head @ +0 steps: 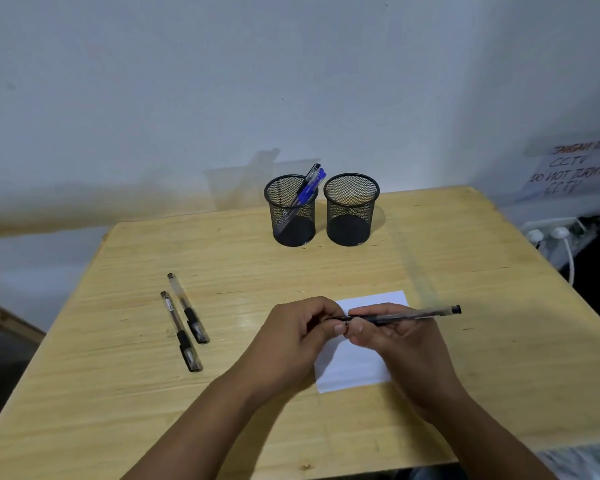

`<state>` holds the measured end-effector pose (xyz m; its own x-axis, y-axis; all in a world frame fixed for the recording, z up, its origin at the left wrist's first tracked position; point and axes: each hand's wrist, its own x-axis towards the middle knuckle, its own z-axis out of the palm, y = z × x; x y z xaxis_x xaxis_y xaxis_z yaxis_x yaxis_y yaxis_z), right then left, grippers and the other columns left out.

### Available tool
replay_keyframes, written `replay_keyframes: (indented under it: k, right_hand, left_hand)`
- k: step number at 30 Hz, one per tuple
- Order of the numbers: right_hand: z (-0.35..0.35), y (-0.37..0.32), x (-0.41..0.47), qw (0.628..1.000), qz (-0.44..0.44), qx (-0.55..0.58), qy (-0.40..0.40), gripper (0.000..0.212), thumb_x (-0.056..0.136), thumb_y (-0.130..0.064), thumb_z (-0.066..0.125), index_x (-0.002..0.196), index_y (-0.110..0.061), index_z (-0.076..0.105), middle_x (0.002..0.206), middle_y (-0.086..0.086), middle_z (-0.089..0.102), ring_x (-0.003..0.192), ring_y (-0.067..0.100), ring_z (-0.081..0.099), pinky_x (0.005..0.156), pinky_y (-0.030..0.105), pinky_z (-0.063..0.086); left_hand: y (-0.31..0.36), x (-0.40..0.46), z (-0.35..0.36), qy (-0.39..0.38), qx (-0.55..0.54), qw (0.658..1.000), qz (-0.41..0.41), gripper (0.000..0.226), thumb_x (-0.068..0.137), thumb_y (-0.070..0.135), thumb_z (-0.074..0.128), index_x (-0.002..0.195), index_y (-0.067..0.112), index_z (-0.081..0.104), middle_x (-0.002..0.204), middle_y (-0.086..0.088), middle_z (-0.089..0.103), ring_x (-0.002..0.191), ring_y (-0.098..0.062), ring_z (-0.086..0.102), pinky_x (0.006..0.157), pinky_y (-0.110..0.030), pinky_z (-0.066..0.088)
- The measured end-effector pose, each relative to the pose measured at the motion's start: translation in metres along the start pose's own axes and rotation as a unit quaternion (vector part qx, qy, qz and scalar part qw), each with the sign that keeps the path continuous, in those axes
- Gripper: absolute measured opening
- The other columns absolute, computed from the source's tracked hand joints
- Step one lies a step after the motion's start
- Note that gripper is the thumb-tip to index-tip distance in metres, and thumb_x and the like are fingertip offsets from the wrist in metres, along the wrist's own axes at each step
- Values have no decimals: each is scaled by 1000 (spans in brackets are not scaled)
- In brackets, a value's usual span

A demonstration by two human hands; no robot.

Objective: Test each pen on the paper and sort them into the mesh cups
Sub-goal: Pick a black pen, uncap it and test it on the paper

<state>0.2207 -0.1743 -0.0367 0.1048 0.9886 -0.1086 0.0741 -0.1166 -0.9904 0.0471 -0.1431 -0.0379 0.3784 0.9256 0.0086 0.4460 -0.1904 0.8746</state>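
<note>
Both hands hold one black pen (406, 315) level above the white paper (352, 368). My right hand (392, 344) grips its barrel, whose end points right. My left hand (298, 336) pinches the pen's left end, where the cap sits; I cannot tell if the cap is on or off. Two more black pens (184, 323) lie side by side on the table to the left. At the back stand two black mesh cups: the left cup (293, 211) holds blue and black pens, the right cup (350, 209) shows nothing inside.
The wooden table (222, 393) ends near the wall behind the cups. A power strip with white plugs (551, 235) and a handwritten paper sign (575, 171) sit off the table's right side.
</note>
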Motion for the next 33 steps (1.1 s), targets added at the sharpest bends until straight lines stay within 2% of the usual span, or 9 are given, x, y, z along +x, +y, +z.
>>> replay_keyframes:
  k: [4, 8, 11, 17, 21, 23, 27, 30, 33]
  right_hand:
    - [-2, -1, 0, 1000, -13, 19, 9, 24, 80, -8, 78, 81, -32, 78, 77, 3, 79, 82, 22, 75, 88, 48, 57]
    - [-1, 1, 1, 999, -14, 34, 9, 18, 79, -7, 78, 81, -25, 78, 77, 6, 79, 80, 23, 76, 87, 50, 57]
    - [-2, 4, 0, 999, -17, 42, 9, 13, 79, -5, 77, 82, -19, 77, 77, 8, 78, 80, 24, 76, 87, 49, 58]
    - [-6, 3, 0, 998, -23, 63, -6, 11, 78, -3, 75, 86, -11, 75, 77, 12, 78, 78, 26, 76, 79, 40, 59]
    - [-8, 3, 3, 999, -21, 44, -13, 11, 81, -5, 75, 90, -11, 75, 77, 9, 78, 78, 23, 76, 77, 35, 58]
    - [-7, 4, 4, 999, -22, 26, -5, 13, 81, -7, 76, 92, -15, 76, 78, 6, 79, 78, 20, 76, 81, 38, 59]
    - [-9, 8, 3, 999, -4, 38, 39, 15, 81, -8, 76, 86, -22, 79, 81, 4, 79, 83, 21, 75, 89, 45, 58]
    - [-11, 11, 3, 998, -2, 30, 55, 17, 81, -13, 77, 85, -29, 79, 86, 1, 79, 89, 21, 74, 91, 47, 56]
    - [-11, 11, 4, 998, -3, 22, 58, 17, 81, -13, 76, 87, -29, 79, 87, 1, 79, 90, 20, 74, 92, 47, 56]
  left_hand:
    - [2, 2, -1, 4, -7, 1000, -3, 15, 94, 17, 61, 89, 27, 70, 80, 3, 70, 76, -24, 59, 65, -33, 44]
    - [4, 6, -3, 1, -17, 1000, -23, 15, 94, 17, 63, 86, 26, 71, 80, 1, 71, 79, -23, 61, 65, -25, 44]
    - [5, 6, -5, -11, -27, 999, -33, 15, 94, 16, 63, 86, 25, 72, 81, 2, 72, 82, -23, 64, 74, -34, 48]
    - [4, 3, -8, -15, -62, 995, -80, 14, 95, 19, 62, 89, 25, 74, 86, 4, 74, 91, -21, 66, 91, -42, 50]
    - [1, 2, -9, -5, -66, 995, -69, 12, 94, 22, 64, 91, 27, 75, 87, 6, 74, 91, -19, 66, 86, -35, 50]
    - [-1, 2, -10, 13, -64, 996, -63, 11, 93, 23, 66, 91, 29, 75, 86, 5, 74, 86, -17, 66, 77, -30, 49]
    - [-9, 1, -15, 86, -47, 991, -89, 11, 90, 22, 68, 89, 29, 76, 78, 10, 72, 71, -3, 63, 63, -11, 44]
    - [-18, 3, -20, 154, -13, 981, -121, 12, 88, 24, 68, 94, 30, 77, 80, 15, 74, 76, 0, 67, 68, -14, 49]
    - [-24, 5, -22, 222, 62, 962, -148, 15, 84, 25, 70, 96, 30, 77, 75, 15, 71, 74, 1, 65, 70, -21, 52]
